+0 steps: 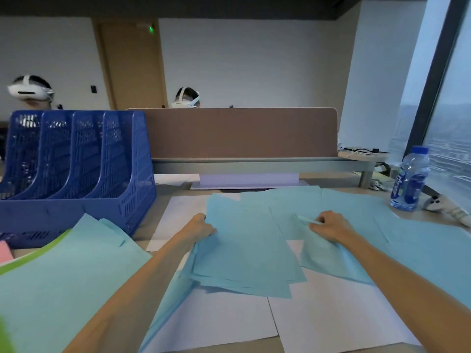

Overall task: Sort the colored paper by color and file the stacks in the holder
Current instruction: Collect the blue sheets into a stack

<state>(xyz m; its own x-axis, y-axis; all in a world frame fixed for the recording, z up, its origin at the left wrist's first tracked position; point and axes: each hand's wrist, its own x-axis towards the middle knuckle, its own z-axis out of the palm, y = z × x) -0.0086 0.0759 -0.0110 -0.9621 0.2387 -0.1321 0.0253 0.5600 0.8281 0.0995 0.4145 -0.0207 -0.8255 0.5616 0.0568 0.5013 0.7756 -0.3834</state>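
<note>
Light blue sheets cover the middle of the desk. My left hand (201, 229) grips the left edge of a loose stack of blue paper (244, 253). To its right, my right hand (328, 226) pinches the raised corner of another blue sheet (328, 258). More blue sheets (420, 243) spread out to the right. White sheets (331, 317) lie underneath. A blue mesh file holder (76, 171) with several slots stands at the back left, its slots looking empty. A lavender stack (248, 180) lies at the back centre.
At the near left lies another blue pile (63, 273) with green (33, 253) and pink paper (5, 250) under its edge. A water bottle (409, 179) and a white controller (444, 207) stand at the right. A brown partition (242, 133) closes the back; two people in headsets sit behind it.
</note>
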